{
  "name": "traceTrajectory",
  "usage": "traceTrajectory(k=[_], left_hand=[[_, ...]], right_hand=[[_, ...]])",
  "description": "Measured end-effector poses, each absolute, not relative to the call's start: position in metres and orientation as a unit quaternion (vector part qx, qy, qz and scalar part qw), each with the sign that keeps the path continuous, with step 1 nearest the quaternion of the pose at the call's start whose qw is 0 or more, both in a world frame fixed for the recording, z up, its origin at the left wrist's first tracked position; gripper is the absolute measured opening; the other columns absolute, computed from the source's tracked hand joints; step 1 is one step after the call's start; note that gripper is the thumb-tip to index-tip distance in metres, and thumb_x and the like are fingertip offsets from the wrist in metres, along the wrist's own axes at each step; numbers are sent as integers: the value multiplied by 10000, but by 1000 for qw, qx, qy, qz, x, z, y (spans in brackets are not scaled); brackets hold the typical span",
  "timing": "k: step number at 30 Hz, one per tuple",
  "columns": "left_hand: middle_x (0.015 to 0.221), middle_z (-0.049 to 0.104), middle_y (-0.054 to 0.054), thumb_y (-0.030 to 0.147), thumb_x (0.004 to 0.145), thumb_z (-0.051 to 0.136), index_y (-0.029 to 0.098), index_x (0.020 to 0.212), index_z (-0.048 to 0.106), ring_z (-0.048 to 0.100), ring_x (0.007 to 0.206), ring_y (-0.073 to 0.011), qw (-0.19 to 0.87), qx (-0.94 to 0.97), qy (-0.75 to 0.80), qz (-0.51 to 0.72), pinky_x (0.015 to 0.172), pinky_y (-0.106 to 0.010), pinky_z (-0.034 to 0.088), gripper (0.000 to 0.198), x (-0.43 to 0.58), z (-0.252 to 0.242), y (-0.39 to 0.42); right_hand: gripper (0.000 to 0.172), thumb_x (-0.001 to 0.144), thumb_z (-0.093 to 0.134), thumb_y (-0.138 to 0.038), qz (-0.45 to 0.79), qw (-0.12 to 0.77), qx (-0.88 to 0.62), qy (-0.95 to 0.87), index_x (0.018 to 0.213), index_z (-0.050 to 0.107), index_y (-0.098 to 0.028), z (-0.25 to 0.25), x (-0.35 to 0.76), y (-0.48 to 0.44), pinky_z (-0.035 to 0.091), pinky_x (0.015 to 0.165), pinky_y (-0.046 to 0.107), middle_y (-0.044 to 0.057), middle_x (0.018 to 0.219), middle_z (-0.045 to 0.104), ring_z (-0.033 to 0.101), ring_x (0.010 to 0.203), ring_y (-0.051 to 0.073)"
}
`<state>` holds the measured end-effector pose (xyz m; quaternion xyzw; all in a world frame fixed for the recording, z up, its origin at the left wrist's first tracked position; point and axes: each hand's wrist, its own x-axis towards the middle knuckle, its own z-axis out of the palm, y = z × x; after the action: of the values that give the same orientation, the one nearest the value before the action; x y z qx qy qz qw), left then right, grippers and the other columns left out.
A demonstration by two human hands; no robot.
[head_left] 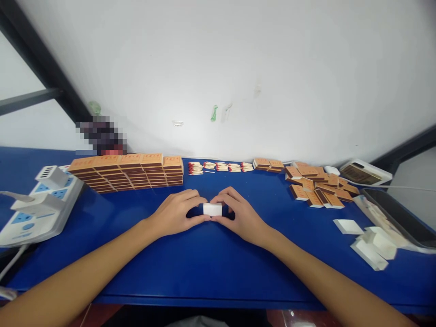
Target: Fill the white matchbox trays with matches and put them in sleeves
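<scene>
Pinching a small white block (212,210) between your left hand (174,212) and right hand (244,218), you hold it near the middle of the table (190,268), on your side of the matches (221,167).

Deep, plain blue is being shown by the bench (204,272). Midway between its side edges, plain white is being shown by the piece (212,210). Toward the back left corner, the stack (129,170) is being topped with orange and reddish print, and banded below in dark brown and paler lines. Along the back edge, cream sticks are being tipped with red on the matches (223,167). Toward the back right corner, orange, brown and white are being mixed across the pile (323,187). By the left edge, the white power strip (51,221) is being patched with light blue.
</scene>
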<state>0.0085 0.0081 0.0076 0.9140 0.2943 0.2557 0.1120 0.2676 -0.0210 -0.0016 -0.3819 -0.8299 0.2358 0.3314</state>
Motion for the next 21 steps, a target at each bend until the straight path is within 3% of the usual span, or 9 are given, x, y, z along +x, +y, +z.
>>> traceTrajectory(k=[4,9,14,21], left_hand=[[1031,689,-49,341,1011,702,218,1093,718,675,928,-190,115,911,276,283,761,-302,534,149,9,6,9],[1016,678,-66,444,938,783,195,1098,686,640,905,-217,100,905,280,304,791,-359,547,311,10,12,9],[1166,693,-110,505,940,775,205,1278,682,644,1066,-280,67,910,292,286,951,-462,557,461,13,10,11],[1377,657,-121,449,1018,693,249,1377,674,577,1309,-313,85,913,294,268,1103,-522,501,411,20,6,11]], right_hand=[[210,956,674,-79,207,355,-357,-838,1067,643,-254,1,267,-20,557,891,390,68,1150,601,624,1041,221],[173,920,811,-254,165,376,-336,-848,1025,675,-266,10,275,-19,527,929,430,59,1110,642,610,1056,245],[98,968,721,-225,80,399,-399,-822,1052,684,-260,9,281,-14,494,990,490,77,1129,658,598,1112,274],[100,986,691,-244,28,310,-471,-825,1080,721,-231,2,304,41,490,999,483,96,1064,707,607,1063,294]])
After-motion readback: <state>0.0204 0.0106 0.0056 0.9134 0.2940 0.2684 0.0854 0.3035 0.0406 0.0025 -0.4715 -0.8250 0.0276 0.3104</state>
